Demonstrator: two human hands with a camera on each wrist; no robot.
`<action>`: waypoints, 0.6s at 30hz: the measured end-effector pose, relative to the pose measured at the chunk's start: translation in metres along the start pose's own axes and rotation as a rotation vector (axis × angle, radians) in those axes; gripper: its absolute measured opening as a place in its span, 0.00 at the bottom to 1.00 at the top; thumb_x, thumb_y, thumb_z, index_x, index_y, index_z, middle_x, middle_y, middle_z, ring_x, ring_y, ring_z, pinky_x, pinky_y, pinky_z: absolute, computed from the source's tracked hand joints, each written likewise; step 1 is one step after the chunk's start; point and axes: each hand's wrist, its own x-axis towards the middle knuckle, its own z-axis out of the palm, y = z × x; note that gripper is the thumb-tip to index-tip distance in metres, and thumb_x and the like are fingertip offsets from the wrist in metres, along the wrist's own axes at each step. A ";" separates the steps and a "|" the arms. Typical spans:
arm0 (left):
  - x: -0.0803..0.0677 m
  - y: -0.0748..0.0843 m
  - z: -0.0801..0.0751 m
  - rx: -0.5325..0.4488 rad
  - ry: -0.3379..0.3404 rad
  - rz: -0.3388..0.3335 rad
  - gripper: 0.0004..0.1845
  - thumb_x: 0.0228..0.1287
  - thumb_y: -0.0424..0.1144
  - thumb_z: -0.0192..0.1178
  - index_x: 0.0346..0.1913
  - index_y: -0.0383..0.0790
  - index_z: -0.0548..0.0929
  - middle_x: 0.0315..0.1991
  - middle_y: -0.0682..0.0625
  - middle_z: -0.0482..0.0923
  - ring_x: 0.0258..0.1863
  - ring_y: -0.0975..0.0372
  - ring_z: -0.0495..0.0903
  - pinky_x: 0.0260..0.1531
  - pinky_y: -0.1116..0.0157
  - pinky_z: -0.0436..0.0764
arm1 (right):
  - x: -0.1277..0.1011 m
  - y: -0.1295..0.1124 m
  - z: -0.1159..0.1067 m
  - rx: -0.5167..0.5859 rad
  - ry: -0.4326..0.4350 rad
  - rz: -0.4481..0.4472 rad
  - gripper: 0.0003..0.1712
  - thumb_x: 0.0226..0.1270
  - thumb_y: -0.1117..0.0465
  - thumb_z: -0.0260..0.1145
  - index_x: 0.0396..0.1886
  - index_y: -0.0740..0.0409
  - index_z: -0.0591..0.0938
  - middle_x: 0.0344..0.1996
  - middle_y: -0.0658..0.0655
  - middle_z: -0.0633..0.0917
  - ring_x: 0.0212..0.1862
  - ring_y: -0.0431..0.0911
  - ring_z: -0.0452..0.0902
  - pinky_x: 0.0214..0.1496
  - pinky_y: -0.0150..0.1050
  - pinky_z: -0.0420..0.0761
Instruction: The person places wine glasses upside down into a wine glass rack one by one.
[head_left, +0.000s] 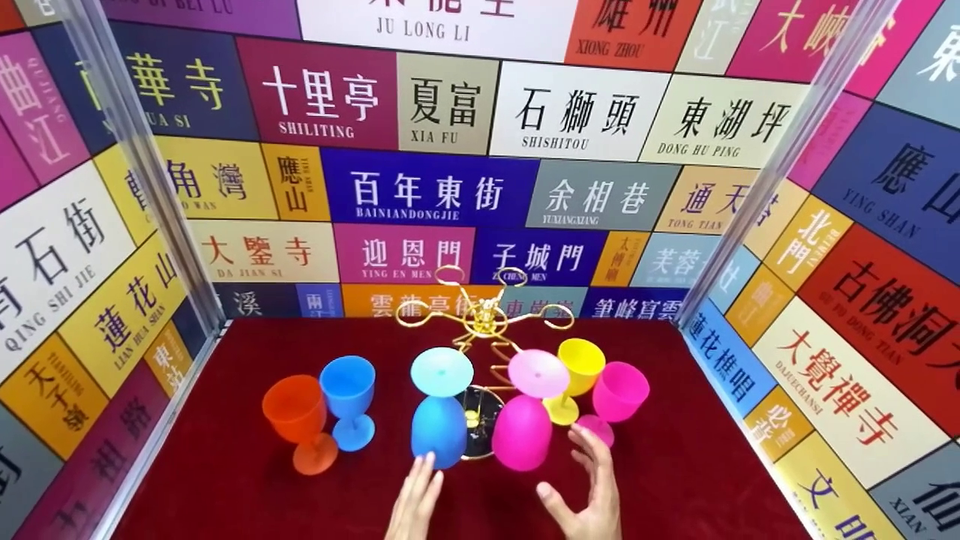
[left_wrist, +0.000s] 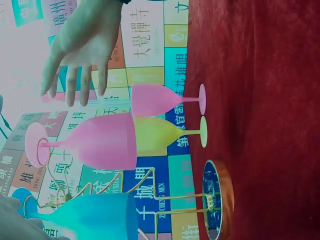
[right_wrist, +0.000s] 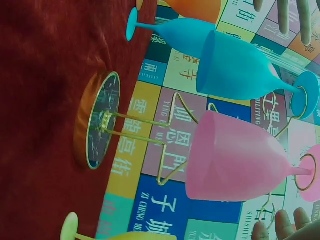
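Hanging upside down from a gold wire goblet rack [head_left: 480, 319] on a round dark base [head_left: 480, 431]: a blue matte plastic goblet [head_left: 439, 427] and a pink matte plastic goblet [head_left: 523, 431], feet caught in the wire loops, bowls swinging free just above the red velvet-covered table [head_left: 675, 465]. Hovering before them, both hands spread and gripping nothing: left hand [head_left: 415, 499] with straight fingers reaching up toward the rim of the blue goblet, touching or just short of it, not quite possible to tell; right hand [head_left: 589, 487] open with fingers relaxed, just beside the pink goblet, apart from it.

Standing upright on the table to the left: an orange plastic goblet [head_left: 298, 420] touching a second blue plastic goblet [head_left: 349, 397]. Standing to the right behind the pink one: a yellow plastic goblet [head_left: 576, 375] and a magenta plastic goblet [head_left: 616, 397].

Judging by the opaque, frosted look: probably light, stiff plastic or silicone, not brittle, with a surface gripping well rather than slipping. Likely best taken round the widest part of the bowl, or pinched at the thin stem close under the foot, sliding the foot sideways out of the wire loop. Rack itself looking light and springy, so probably rocking under a careless pull.
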 end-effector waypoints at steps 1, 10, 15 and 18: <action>-0.001 0.001 -0.001 -0.009 -0.006 -0.008 0.40 0.72 0.60 0.27 0.61 0.24 0.68 0.67 0.33 0.62 0.72 0.51 0.54 0.73 0.68 0.48 | 0.004 -0.006 -0.001 -0.011 -0.001 -0.030 0.46 0.35 0.78 0.70 0.60 0.79 0.63 0.57 0.60 0.74 0.60 0.45 0.70 0.56 0.27 0.72; -0.013 0.000 0.004 0.003 0.008 -0.026 0.40 0.72 0.60 0.27 0.61 0.25 0.68 0.67 0.33 0.62 0.72 0.51 0.56 0.72 0.68 0.49 | 0.059 -0.033 -0.014 -0.191 0.001 -0.252 0.32 0.37 0.72 0.73 0.47 0.77 0.73 0.41 0.60 0.78 0.42 0.44 0.73 0.39 0.30 0.70; -0.015 -0.002 0.004 0.052 0.037 -0.018 0.39 0.73 0.59 0.25 0.60 0.27 0.70 0.67 0.35 0.63 0.72 0.53 0.57 0.72 0.69 0.51 | 0.088 -0.023 -0.022 -0.275 -0.050 -0.287 0.34 0.38 0.68 0.75 0.50 0.69 0.75 0.40 0.58 0.80 0.39 0.43 0.72 0.36 0.27 0.69; -0.017 -0.003 0.003 0.071 0.041 -0.014 0.39 0.72 0.60 0.25 0.60 0.27 0.70 0.67 0.36 0.64 0.72 0.53 0.57 0.72 0.68 0.51 | 0.107 -0.021 -0.025 -0.333 -0.113 -0.274 0.34 0.40 0.65 0.76 0.53 0.61 0.76 0.40 0.52 0.80 0.37 0.39 0.71 0.34 0.25 0.69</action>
